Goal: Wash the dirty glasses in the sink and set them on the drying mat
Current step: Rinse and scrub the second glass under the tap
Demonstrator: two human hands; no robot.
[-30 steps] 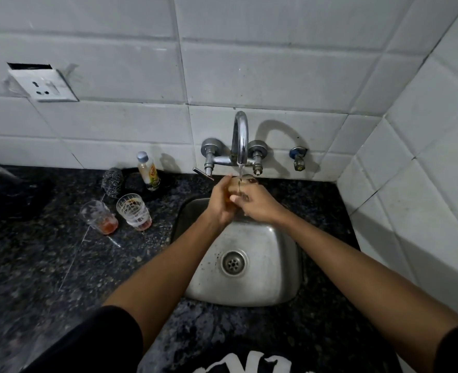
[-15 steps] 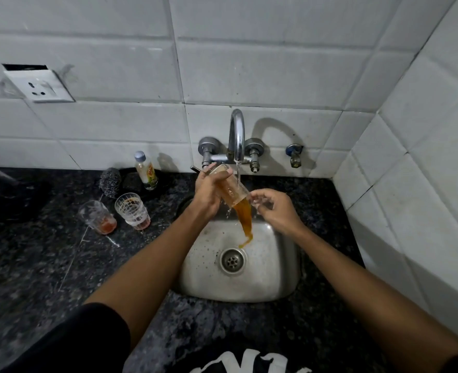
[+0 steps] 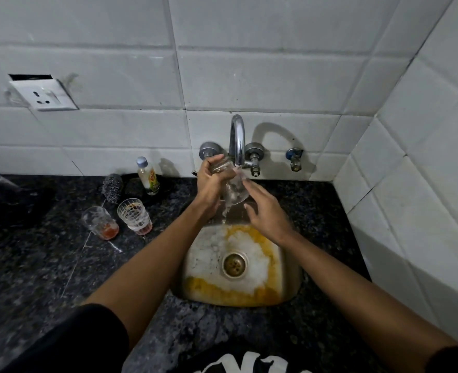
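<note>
My left hand (image 3: 210, 184) grips a clear glass (image 3: 233, 188) by its base, tilted mouth-down under the running tap (image 3: 237, 141). Water spills from the glass into the steel sink (image 3: 289, 286), whose floor is stained orange around the drain (image 3: 234, 263). My right hand (image 3: 266, 211) is spread, its fingertips touching the rim side of the glass. Two dirty glasses stand on the dark counter left of the sink: one with red dregs (image 3: 100, 223) and a cut-pattern one (image 3: 134, 216). No drying mat is visible.
A steel scrubber (image 3: 112, 188) and a small bottle (image 3: 148, 176) stand at the wall behind the dirty glasses. A dark object (image 3: 7, 195) lies at the far left. A wall socket (image 3: 43, 95) hangs loose. Tiled wall closes the right side.
The orange liquid has been poured out and now stains the sink floor. The glass is clear and tipped further over under the stream, and my right hand has come up to it.
</note>
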